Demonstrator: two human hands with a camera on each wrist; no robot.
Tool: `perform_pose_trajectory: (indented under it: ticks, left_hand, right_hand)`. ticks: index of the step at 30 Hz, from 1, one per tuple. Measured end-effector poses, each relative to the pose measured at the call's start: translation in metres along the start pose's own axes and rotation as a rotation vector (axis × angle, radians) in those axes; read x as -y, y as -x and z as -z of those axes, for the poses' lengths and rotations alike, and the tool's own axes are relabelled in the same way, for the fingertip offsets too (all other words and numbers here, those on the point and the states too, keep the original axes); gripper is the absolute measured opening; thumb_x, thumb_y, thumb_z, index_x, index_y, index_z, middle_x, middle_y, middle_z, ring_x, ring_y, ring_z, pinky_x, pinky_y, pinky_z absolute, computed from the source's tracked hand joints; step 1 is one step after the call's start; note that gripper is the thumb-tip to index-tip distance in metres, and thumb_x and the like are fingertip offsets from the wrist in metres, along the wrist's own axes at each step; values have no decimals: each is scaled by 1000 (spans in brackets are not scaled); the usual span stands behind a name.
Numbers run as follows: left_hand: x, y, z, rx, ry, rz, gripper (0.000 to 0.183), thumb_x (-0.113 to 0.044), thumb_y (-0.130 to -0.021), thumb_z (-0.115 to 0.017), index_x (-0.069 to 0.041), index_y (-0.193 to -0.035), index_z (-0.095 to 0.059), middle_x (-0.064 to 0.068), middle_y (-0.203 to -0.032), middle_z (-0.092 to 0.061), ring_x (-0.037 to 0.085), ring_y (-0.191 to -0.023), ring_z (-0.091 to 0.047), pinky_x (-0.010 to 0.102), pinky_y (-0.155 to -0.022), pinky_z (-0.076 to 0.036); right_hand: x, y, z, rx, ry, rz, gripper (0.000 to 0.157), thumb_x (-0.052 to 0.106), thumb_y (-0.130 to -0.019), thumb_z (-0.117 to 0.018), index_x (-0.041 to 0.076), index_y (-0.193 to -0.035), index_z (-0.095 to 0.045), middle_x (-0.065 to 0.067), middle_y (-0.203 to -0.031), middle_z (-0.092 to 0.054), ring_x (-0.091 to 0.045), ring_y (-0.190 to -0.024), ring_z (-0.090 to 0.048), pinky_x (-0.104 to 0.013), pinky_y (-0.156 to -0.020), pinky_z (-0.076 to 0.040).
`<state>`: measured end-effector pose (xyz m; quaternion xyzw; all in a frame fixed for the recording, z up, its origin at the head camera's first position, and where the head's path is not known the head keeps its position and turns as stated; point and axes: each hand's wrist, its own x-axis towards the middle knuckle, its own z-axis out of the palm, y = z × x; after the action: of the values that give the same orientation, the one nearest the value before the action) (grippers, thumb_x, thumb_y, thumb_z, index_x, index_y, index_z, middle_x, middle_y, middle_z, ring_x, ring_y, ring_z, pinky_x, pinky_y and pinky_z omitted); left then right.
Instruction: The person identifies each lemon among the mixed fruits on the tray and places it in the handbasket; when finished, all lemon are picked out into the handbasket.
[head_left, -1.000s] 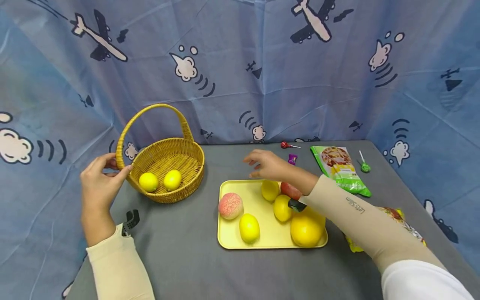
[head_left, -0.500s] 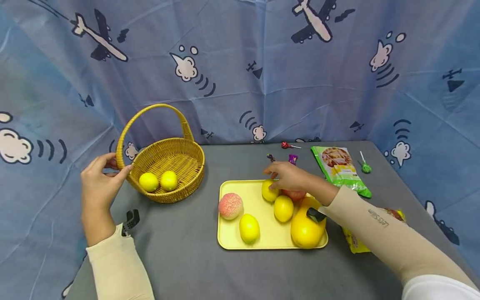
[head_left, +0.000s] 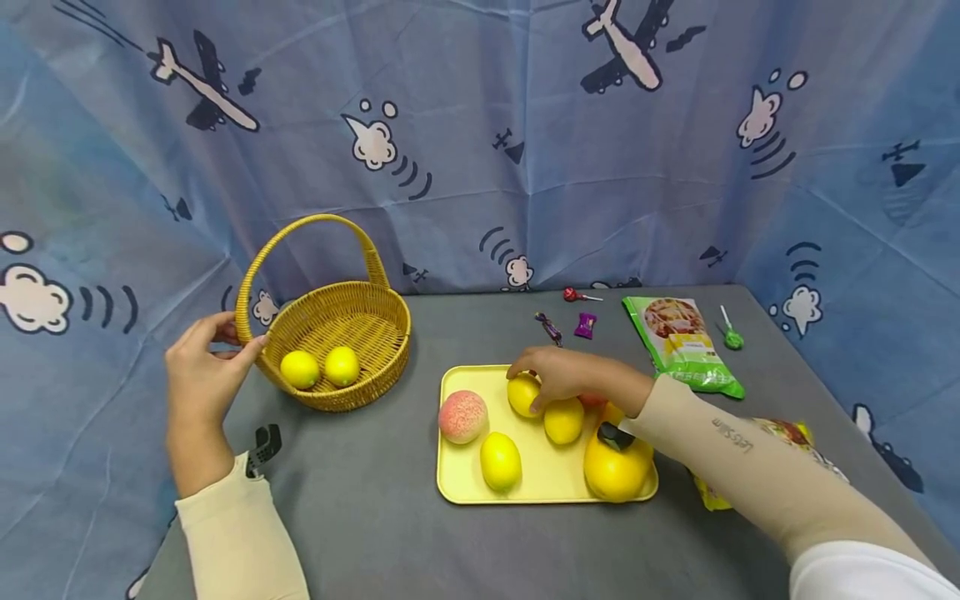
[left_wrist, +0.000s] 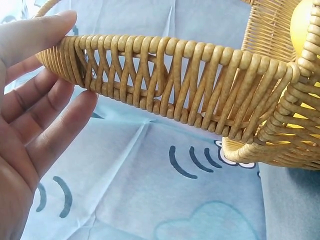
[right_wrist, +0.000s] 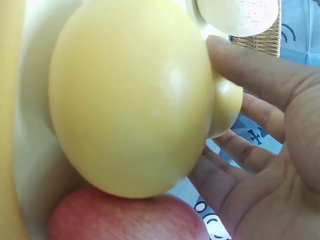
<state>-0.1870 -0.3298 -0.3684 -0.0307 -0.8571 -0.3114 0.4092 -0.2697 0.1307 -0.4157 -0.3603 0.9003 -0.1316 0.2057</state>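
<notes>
My left hand (head_left: pixel 206 367) pinches the handle (left_wrist: pixel 150 75) of a yellow wicker basket (head_left: pixel 393 358) between thumb and fingers. Two lemons lie inside the basket, a left lemon (head_left: pixel 299 369) and a right lemon (head_left: pixel 342 366). Over the far side of a pale yellow tray (head_left: pixel 472 379), my right hand (head_left: pixel 566 372) grips a lemon (head_left: pixel 522 395), thumb on the near side and fingers beyond. Right beside it sits another lemon (head_left: pixel 563 421), large in the right wrist view. A red fruit (right_wrist: pixel 125 217) is mostly hidden by the hand in the head view.
Also on the tray are a peach (head_left: pixel 462 417), a front lemon (head_left: pixel 500 461) and a large yellow fruit (head_left: pixel 618 468). Behind it lie wrapped candies (head_left: pixel 585 325) and a red lollipop (head_left: pixel 572 294). A green snack bag (head_left: pixel 682 346) and a green lollipop (head_left: pixel 732 339) lie right.
My right hand went from above the tray's far edge down to the far lemon, which has shifted slightly left in its grip. The left hand keeps holding the basket handle.
</notes>
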Motion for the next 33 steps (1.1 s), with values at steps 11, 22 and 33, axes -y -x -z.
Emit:
perform_pose_trajectory:
  ticks: [11,22,33]
  left_hand:
    - [0,2,0,-5,9,-12,40,-9,-64,-79,0,-99,-63,8,-80,-59,4,-73,-50,1,-60,-42]
    - [1,2,0,-13,7,-12,40,-10,-64,-79,-1,-99,-63,7,-81,-59,4,-73,-50,2,-60,-42]
    - [0,1,0,-8,-3,-3,41,-13,-65,-79,-1,-101,-63,7,-81,-59,3,-74,-50,0,-60,-40]
  right_hand:
    - [4,-7,-1,43,32,-9,67,26,-66,-79,16,-125,-50,0,-120,-48,-17,-102,-44,-34,-92,-39]
    - [28,-40,28,-130,38,131,67,28,-61,-81,12,-119,-52,3,-107,-52,-13,-92,-48,-23,-83,-43]
    - [79,-92,52,-177,-49,171,69,25,-61,-81,15,-122,-51,5,-109,-51,-10,-95,-48,-20,-77,-44]
